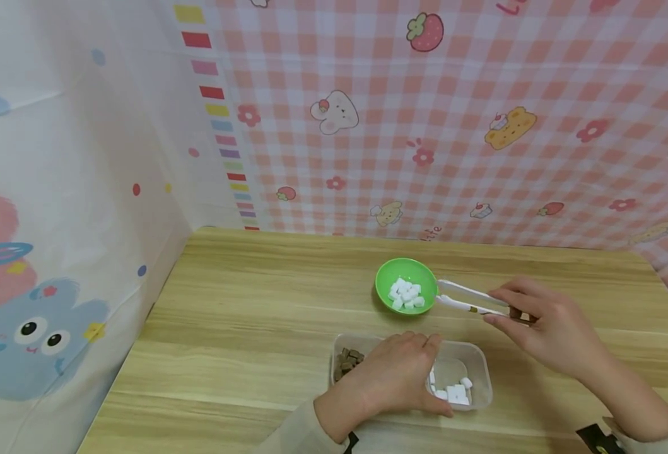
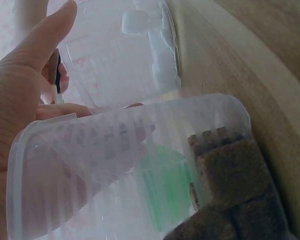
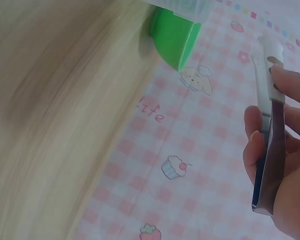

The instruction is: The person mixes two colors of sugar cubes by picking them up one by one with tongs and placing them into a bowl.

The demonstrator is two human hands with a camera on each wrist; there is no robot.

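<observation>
Tongs [image 1: 457,304] with white arms sit in your right hand [image 1: 552,325], just right of the green bowl [image 1: 385,278]. You pinch them by the darker handle between thumb and fingers; the white tips stand a little apart at the bowl's right rim, no cube visible between them, and whether they touch the rim is unclear. Your left hand [image 1: 393,372] spans the clear container [image 1: 484,378] near you, thumb at the near edge, fingers bent toward the far edge, so you seem to grip it across. White cubes [image 1: 457,395] lie at its right, brown cubes [image 1: 349,360] at its left; your hand hides the middle.

Expect the tongs to be light, springy and fairly smooth; hold them well back from the tips and squeeze gently. The container's thin walls will probably flex if pressed hard.

On the far checked backdrop [image 1: 453,82] you can read "life" in pink; lettering at the top edge is cut off. No brand or label is legible on the tongs, bowl or container.
</observation>
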